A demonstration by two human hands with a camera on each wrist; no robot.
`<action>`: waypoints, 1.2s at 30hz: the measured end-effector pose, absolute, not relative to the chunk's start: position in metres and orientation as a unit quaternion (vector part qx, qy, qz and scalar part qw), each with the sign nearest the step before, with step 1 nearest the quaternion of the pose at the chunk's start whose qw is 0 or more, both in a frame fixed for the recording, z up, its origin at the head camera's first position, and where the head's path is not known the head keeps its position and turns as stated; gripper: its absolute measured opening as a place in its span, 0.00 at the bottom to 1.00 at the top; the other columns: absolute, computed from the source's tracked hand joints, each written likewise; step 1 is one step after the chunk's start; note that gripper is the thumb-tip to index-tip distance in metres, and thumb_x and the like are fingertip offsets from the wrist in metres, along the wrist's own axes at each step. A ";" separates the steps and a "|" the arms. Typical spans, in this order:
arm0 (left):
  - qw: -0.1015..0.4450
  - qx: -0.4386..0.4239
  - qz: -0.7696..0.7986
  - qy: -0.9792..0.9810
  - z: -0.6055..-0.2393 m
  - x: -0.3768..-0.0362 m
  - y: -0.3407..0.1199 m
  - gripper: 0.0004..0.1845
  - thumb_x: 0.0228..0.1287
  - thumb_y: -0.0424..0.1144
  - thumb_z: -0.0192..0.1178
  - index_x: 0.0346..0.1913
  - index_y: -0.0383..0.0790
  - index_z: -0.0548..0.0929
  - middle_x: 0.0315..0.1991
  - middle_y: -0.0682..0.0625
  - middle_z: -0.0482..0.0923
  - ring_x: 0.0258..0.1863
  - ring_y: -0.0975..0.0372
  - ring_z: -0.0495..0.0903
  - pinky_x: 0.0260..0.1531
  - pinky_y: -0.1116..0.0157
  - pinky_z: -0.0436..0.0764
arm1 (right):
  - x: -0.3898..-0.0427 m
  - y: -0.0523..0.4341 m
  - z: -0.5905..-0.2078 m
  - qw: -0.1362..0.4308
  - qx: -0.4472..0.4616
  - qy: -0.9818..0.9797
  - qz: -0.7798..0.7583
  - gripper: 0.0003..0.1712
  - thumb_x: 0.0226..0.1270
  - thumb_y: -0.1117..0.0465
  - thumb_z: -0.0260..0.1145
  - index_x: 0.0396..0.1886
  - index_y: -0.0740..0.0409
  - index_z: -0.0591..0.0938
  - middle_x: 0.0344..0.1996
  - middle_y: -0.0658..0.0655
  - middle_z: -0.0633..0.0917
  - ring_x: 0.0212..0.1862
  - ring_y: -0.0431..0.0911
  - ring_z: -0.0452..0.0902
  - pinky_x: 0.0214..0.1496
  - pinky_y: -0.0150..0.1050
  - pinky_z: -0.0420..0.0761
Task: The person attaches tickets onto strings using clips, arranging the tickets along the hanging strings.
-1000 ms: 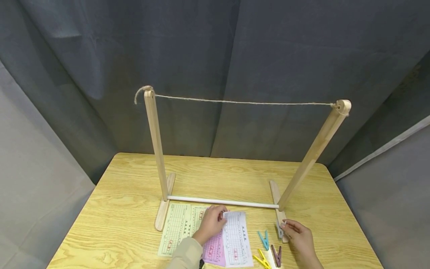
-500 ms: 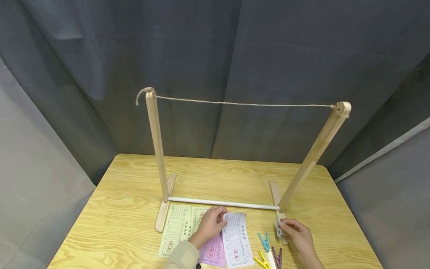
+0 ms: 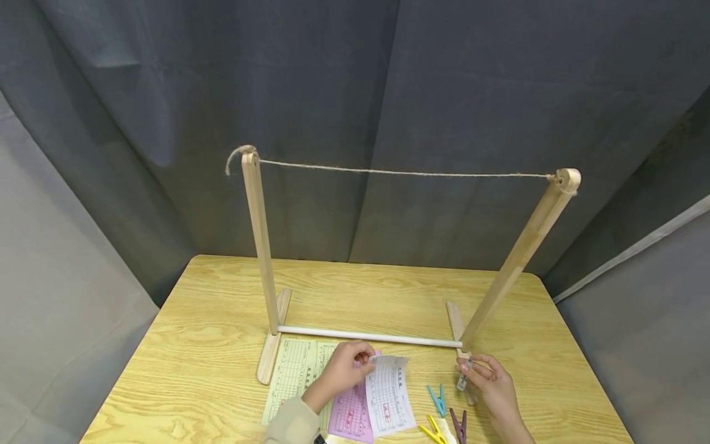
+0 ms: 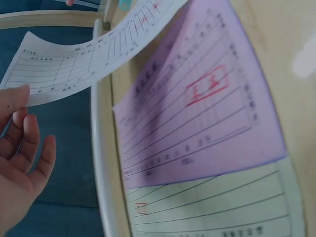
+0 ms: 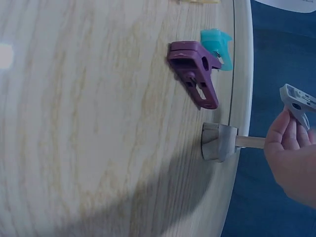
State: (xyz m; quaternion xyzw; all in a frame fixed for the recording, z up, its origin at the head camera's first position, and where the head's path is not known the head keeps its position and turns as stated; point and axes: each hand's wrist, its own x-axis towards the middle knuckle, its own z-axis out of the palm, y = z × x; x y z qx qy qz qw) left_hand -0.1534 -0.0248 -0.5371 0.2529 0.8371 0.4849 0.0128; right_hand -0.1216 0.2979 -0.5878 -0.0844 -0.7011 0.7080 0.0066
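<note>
My left hand (image 3: 344,373) pinches the top edge of a white printed slip (image 3: 388,398) between thumb and fingers. In the left wrist view the slip (image 4: 64,74) curves up off the table. Partly beneath it lies a pink-purple slip (image 3: 350,418), with light green slips (image 3: 289,375) further left. At the stand's right foot, my right hand (image 3: 495,391) pinches a grey clothespin (image 3: 462,381), seen closer as a grey clothespin (image 5: 298,101) in the right wrist view. Between the hands lie a blue clothespin (image 3: 437,402), a yellow one (image 3: 434,431) and a purple one (image 3: 459,425).
A wooden stand rises from the table (image 3: 211,345): a left post (image 3: 259,246), a right post (image 3: 518,259), a white rod (image 3: 368,337) low between them. A string (image 3: 405,173) spans the tops. Dark curtains (image 3: 310,92) hang behind.
The white slip's top edge has lifted and the sheet bends more, its lower end shifting slightly left. The grey clothespin has turned in my right hand's fingers. The view has shifted slightly.
</note>
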 end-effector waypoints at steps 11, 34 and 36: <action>-0.010 0.269 0.495 0.826 -0.517 -0.150 -0.030 0.07 0.50 0.28 0.64 0.32 0.39 0.80 0.26 0.58 0.74 0.27 0.70 0.72 0.33 0.72 0.76 | -0.131 0.300 -0.603 0.007 -0.139 -0.709 0.691 0.39 0.43 0.44 0.73 0.52 0.62 0.74 0.42 0.47 0.84 0.43 0.43 0.80 0.42 0.33 0.78; -0.068 0.283 0.552 0.782 -0.448 -0.136 -0.054 0.03 0.52 0.23 0.61 0.29 0.30 0.79 0.27 0.43 0.79 0.28 0.56 0.76 0.33 0.59 0.78 | -0.146 0.310 -0.615 0.043 -0.144 -0.740 0.656 0.32 0.49 0.53 0.72 0.53 0.62 0.74 0.43 0.53 0.80 0.43 0.41 0.76 0.42 0.29 0.77; -0.078 0.276 0.555 0.781 -0.444 -0.136 -0.057 0.03 0.51 0.23 0.61 0.29 0.30 0.79 0.27 0.43 0.79 0.28 0.57 0.76 0.33 0.59 0.78 | -0.148 0.312 -0.617 0.043 -0.139 -0.741 0.656 0.32 0.49 0.53 0.72 0.54 0.61 0.74 0.44 0.55 0.79 0.44 0.42 0.76 0.42 0.29 0.77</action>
